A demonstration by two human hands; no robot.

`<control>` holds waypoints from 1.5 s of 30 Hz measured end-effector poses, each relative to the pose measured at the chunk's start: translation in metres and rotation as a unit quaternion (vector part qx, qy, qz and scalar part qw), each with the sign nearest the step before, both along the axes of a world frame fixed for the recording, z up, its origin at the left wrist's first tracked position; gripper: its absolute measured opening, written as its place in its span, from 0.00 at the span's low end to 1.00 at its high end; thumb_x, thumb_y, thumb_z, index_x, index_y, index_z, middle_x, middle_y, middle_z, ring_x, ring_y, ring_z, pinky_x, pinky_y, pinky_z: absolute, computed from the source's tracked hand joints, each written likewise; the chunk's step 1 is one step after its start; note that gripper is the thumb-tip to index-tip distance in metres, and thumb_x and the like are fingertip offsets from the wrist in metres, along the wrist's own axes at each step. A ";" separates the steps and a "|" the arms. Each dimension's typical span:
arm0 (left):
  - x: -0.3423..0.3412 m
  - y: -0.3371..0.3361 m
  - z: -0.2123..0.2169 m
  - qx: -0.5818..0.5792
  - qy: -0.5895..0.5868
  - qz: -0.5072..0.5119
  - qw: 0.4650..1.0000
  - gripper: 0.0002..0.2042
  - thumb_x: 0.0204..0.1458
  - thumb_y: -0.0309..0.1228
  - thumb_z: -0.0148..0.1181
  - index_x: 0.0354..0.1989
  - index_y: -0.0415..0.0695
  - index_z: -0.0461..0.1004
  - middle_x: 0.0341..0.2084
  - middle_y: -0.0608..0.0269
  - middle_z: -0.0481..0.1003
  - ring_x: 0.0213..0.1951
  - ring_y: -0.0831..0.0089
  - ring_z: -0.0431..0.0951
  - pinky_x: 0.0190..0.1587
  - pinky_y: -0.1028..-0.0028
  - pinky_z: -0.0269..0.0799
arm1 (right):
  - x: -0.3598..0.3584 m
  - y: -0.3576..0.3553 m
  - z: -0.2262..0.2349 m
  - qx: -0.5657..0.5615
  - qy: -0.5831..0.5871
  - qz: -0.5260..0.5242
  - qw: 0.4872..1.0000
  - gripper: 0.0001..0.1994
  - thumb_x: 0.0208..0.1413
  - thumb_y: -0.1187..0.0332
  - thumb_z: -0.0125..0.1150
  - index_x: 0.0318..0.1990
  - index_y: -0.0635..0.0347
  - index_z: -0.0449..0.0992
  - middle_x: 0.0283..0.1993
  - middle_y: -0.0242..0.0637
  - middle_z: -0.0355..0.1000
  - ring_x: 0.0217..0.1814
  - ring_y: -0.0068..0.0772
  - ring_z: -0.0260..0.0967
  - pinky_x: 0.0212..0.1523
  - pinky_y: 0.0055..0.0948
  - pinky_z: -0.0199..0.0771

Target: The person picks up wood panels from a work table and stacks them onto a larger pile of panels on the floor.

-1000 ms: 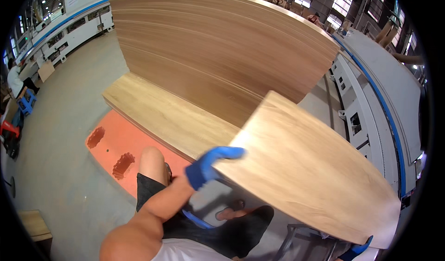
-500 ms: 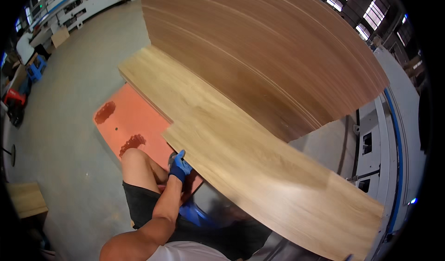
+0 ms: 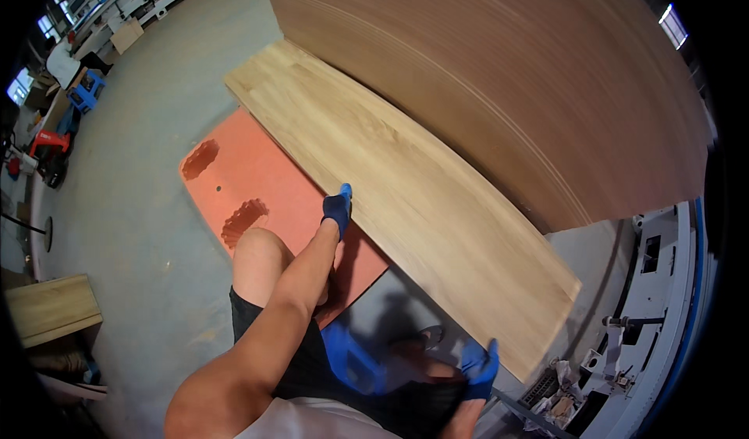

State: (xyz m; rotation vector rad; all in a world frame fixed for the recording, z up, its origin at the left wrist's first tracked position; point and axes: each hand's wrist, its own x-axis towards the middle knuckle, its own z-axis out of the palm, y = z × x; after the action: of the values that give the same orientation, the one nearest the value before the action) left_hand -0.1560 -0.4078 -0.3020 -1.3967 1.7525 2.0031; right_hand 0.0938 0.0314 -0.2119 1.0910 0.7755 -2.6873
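Light wooden board point(image 3: 406, 197) now lowered almost flat, lying along the foot of the big brown panel stack point(image 3: 499, 72) and over the orange pallet point(image 3: 257, 182); a second ago tilted up high. Gripped at the near long edge by the left hand point(image 3: 337, 209), blue glove pinching it. Held at the end corner by the right hand point(image 3: 479, 367), fingers curled under. Seems nearly set down.

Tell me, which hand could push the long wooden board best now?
Probably the left hand: its blue glove rests on the light board's long edge near the middle. The right hand only grips the near end corner.
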 end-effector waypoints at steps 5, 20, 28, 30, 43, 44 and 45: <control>-0.004 0.008 -0.040 -0.122 -0.082 -0.110 0.983 0.29 0.45 0.53 0.47 0.34 0.31 0.71 0.32 0.42 0.72 0.40 0.56 0.71 0.41 0.65 0.64 | -0.040 -0.019 -0.017 0.547 -0.087 0.175 0.814 0.11 0.51 0.60 0.50 0.27 0.58 0.72 0.22 0.27 0.66 0.22 0.19 0.61 0.23 0.17 0.61; -0.063 -0.063 -0.119 -0.297 -0.088 -0.043 0.950 0.36 0.45 0.60 0.43 0.27 0.27 0.71 0.20 0.47 0.73 0.27 0.60 0.71 0.31 0.64 0.64 | -0.110 -0.028 -0.136 0.602 -0.106 0.192 0.768 0.22 0.54 0.55 0.44 0.41 0.70 0.68 0.35 0.40 0.69 0.37 0.27 0.62 0.40 0.28 0.62; -0.059 -0.128 -0.155 -0.029 -0.013 0.067 0.997 0.23 0.47 0.58 0.43 0.16 0.50 0.57 0.09 0.68 0.57 0.12 0.74 0.56 0.14 0.71 0.52 | -0.121 -0.046 -0.152 0.616 -0.102 0.189 0.758 0.23 0.54 0.52 0.41 0.43 0.64 0.68 0.34 0.55 0.69 0.41 0.54 0.65 0.40 0.39 0.63; -0.063 -0.125 -0.148 -0.029 -0.057 0.019 0.998 0.24 0.46 0.60 0.40 0.26 0.50 0.62 0.16 0.67 0.63 0.17 0.73 0.61 0.19 0.71 0.58 | -0.121 -0.039 -0.159 0.608 -0.133 0.215 0.753 0.23 0.54 0.51 0.40 0.44 0.64 0.67 0.35 0.55 0.69 0.42 0.56 0.64 0.40 0.40 0.63; 0.130 0.102 -0.092 0.106 0.054 -0.275 0.954 0.13 0.47 0.43 0.48 0.21 0.47 0.67 0.12 0.66 0.66 0.12 0.74 0.65 0.14 0.76 0.59 | -0.034 -0.126 -0.121 0.797 -0.161 0.116 0.571 0.19 0.51 0.59 0.44 0.44 0.64 0.68 0.30 0.55 0.69 0.32 0.53 0.68 0.34 0.42 0.68; 0.152 0.132 -0.059 0.238 -0.045 -0.270 0.932 0.11 0.46 0.41 0.48 0.21 0.48 0.67 0.13 0.67 0.66 0.15 0.76 0.67 0.16 0.76 0.61 | -0.008 -0.142 -0.099 0.824 -0.055 -0.008 0.564 0.18 0.50 0.60 0.46 0.44 0.63 0.69 0.29 0.55 0.69 0.29 0.54 0.68 0.32 0.43 0.68; 0.175 0.147 -0.040 0.205 -0.068 -0.304 0.928 0.10 0.45 0.39 0.49 0.23 0.47 0.67 0.14 0.65 0.67 0.17 0.73 0.68 0.18 0.73 0.62 | 0.010 -0.162 -0.081 0.810 -0.056 0.042 0.582 0.17 0.49 0.64 0.48 0.45 0.64 0.67 0.31 0.54 0.69 0.32 0.50 0.68 0.33 0.39 0.68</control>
State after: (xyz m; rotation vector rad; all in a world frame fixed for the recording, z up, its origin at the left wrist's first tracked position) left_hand 0.0195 -0.2609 -0.3422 -0.7209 1.3663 1.7302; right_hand 0.1034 -0.1307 -0.2931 1.1105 3.2028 -1.0430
